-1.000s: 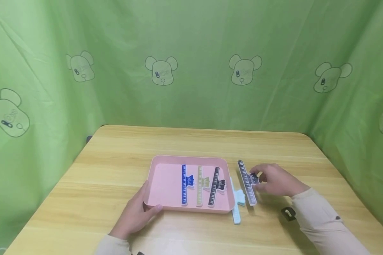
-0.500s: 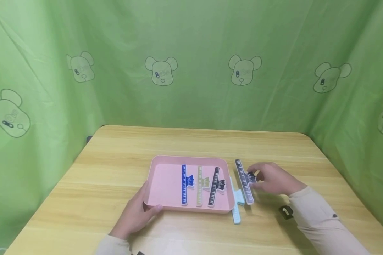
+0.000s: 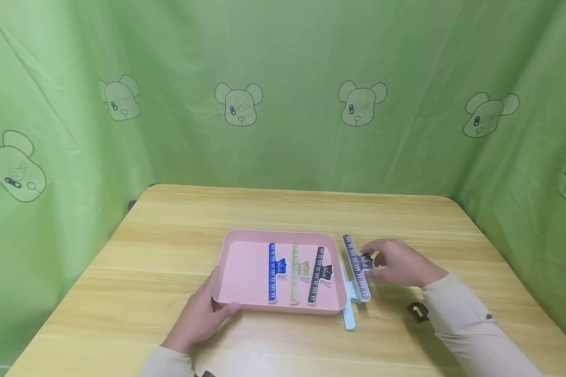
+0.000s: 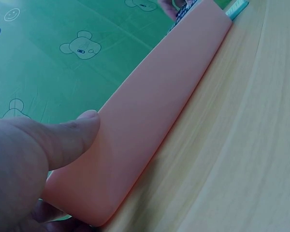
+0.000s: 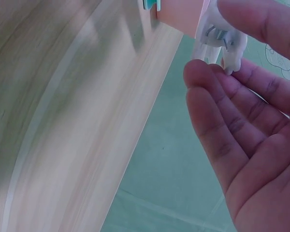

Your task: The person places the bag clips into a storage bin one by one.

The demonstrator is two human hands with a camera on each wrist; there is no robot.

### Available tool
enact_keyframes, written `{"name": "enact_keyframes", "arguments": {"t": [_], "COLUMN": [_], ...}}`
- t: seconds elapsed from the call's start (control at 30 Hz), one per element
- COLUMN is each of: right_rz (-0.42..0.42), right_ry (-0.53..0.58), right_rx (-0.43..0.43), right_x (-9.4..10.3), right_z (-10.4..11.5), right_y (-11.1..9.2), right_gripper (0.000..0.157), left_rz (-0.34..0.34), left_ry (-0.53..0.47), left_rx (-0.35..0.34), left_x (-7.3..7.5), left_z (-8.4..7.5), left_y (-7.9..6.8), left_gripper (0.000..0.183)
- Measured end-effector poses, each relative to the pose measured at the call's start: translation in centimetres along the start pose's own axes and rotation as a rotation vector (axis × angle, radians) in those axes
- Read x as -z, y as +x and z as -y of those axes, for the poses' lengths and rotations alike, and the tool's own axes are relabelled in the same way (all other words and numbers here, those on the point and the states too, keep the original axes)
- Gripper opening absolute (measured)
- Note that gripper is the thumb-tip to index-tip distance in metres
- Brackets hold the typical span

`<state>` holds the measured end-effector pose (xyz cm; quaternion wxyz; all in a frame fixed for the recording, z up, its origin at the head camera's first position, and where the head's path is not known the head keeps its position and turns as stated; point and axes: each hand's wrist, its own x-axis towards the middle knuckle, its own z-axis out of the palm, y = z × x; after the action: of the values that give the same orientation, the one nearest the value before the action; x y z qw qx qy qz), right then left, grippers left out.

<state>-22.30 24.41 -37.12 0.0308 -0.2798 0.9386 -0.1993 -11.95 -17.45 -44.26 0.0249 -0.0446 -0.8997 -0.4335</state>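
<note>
My left hand grips the near left corner of a shallow pink tray; in the left wrist view the thumb lies on its outer wall. By its handle, my right hand pinches a black clip with a piano-key pattern, held just right of the tray. The clip's pale underside and spring show in the right wrist view. Below it, a light blue clip is partly covered by the held clip and the tray edge. Inside the tray lie a blue clip, a yellow-green clip and another black clip.
The tray and clips are on a light wooden table. A green curtain with mouse-head prints surrounds its back and sides. A small black object shows beside the right sleeve.
My right hand has moved left with the black clip, bringing it over the light blue clip and close to the tray's right wall. The left hand and tray have stayed put.
</note>
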Motion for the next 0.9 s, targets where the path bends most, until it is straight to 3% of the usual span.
{"name": "enact_keyframes", "arguments": {"t": [0.23,0.9], "right_rz": [-0.002,0.016], "right_ry": [0.008,0.031], "right_rx": [0.043,0.033], "right_x": [-0.5,-0.8], "right_z": [0.0,1.1], "right_y": [0.3,1.0], "right_gripper": [0.046,0.048], "left_rz": [0.003,0.009], "left_ry": [0.015,0.022], "left_rx": [0.013,0.023], "left_x": [-0.1,0.0], "left_z": [0.2,0.0], "left_y": [0.0,0.0], "left_gripper": [0.094,0.094]}}
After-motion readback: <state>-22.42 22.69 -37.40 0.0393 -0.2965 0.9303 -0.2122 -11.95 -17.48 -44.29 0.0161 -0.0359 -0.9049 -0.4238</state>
